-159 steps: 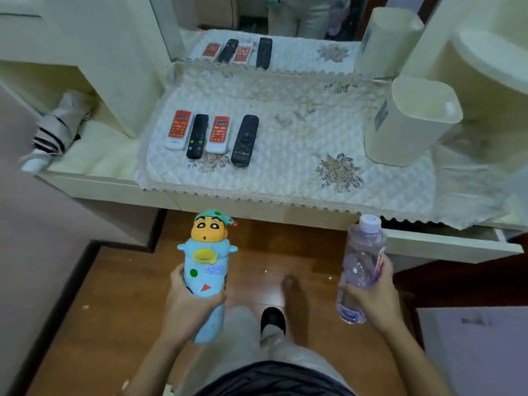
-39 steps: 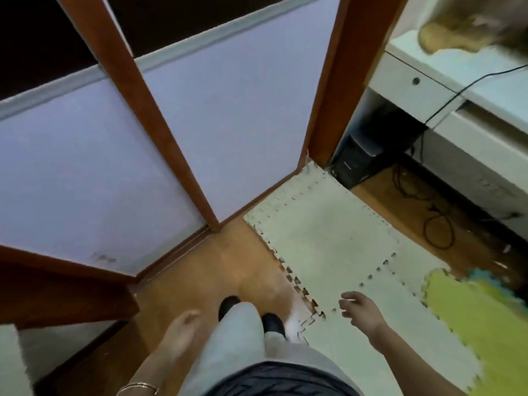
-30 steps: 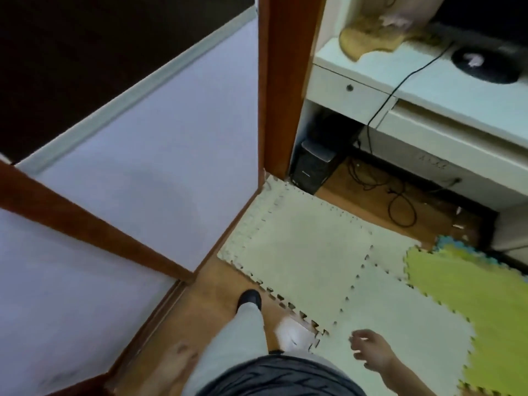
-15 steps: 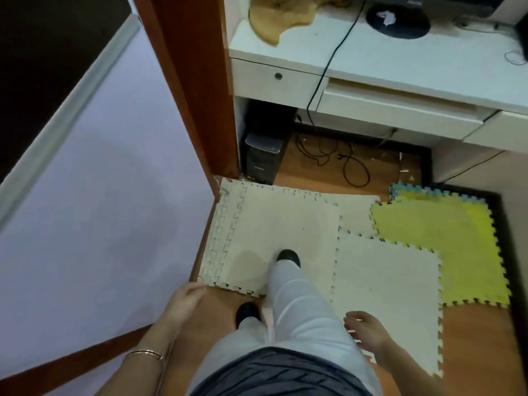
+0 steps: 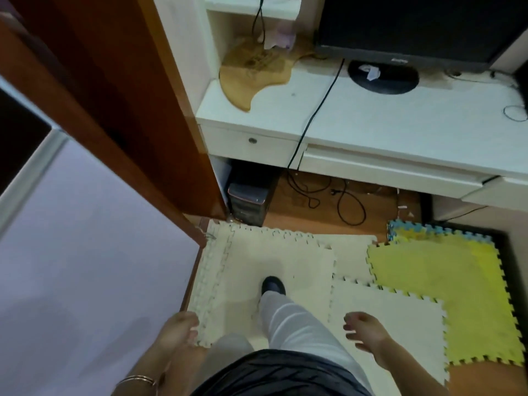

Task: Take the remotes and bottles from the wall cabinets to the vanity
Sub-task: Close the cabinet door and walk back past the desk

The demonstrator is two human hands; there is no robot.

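White desk (monitor on top) ahead; wooden door frame blocks left.

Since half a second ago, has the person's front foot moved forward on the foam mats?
Yes. The front foot has stepped further onto the cream mat, toward the desk. Both hands, left and right, are empty.

White desk, monitor, foam mats
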